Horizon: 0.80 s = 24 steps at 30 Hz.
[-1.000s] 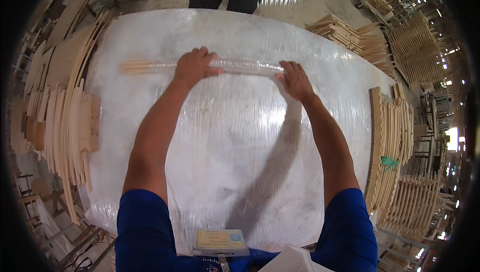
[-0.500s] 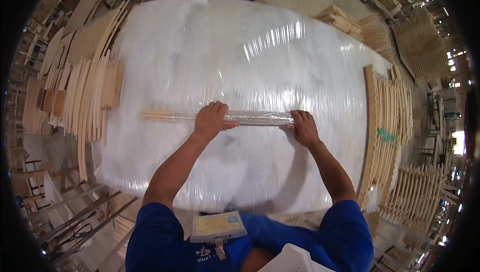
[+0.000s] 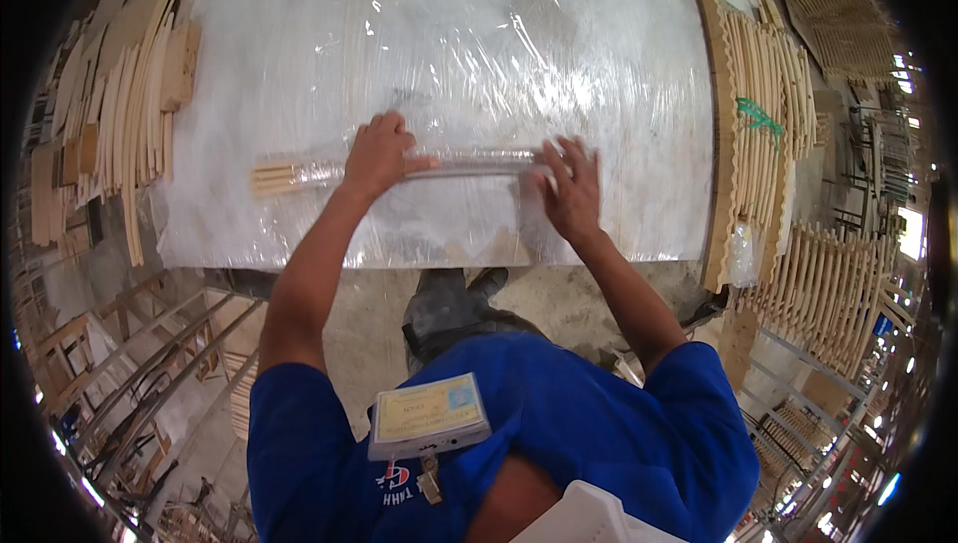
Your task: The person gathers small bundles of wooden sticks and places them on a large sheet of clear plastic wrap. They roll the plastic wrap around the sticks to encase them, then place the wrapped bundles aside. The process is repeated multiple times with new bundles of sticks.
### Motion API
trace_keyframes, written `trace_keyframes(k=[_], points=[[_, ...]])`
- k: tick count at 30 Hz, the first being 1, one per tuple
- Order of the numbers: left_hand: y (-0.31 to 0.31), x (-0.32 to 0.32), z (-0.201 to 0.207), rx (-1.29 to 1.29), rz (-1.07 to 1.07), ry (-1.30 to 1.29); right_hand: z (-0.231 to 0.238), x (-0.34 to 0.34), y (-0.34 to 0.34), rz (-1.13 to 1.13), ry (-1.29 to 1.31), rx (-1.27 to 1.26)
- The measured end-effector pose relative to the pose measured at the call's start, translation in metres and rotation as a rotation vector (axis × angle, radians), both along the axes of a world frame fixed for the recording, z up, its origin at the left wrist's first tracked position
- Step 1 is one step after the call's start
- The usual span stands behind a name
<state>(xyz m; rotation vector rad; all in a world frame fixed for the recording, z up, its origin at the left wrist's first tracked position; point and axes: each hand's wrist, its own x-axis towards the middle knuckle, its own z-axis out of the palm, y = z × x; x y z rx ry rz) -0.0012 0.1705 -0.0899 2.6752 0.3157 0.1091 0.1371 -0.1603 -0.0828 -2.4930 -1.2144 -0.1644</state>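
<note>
A bundle of thin pale wooden sticks lies crosswise in front of me, wrapped in clear plastic film. Bare stick ends show at its left end. My left hand is over the bundle left of its middle, fingers across the far side and thumb stretched along the film, closed around it. At the bundle's right end is my right hand, its fingers spread and slightly blurred, with nothing visibly gripped. Beneath them is a broad pale work surface covered in shiny clear film.
Wooden strips and boards are stacked along the left side. Slender wooden pieces with a green tie lie along the right edge, beside a wavy-edged board. Metal rails stand at lower left. My legs show below the near edge.
The view has tilted toward my body, so the table sits higher in it. The bundle is nearer the table's front edge. My right hand has loosened from the right end, fingers spreading.
</note>
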Motion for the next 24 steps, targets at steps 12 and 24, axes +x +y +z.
trace_keyframes(k=[12,24], points=[[-0.002,0.071,-0.007,0.302,0.007,-0.471,-0.013,0.151,0.136,-0.283,0.123,-0.141],[-0.012,0.074,0.000,0.199,0.056,0.032,-0.004,0.079,0.075,0.069,-0.062,-0.029]])
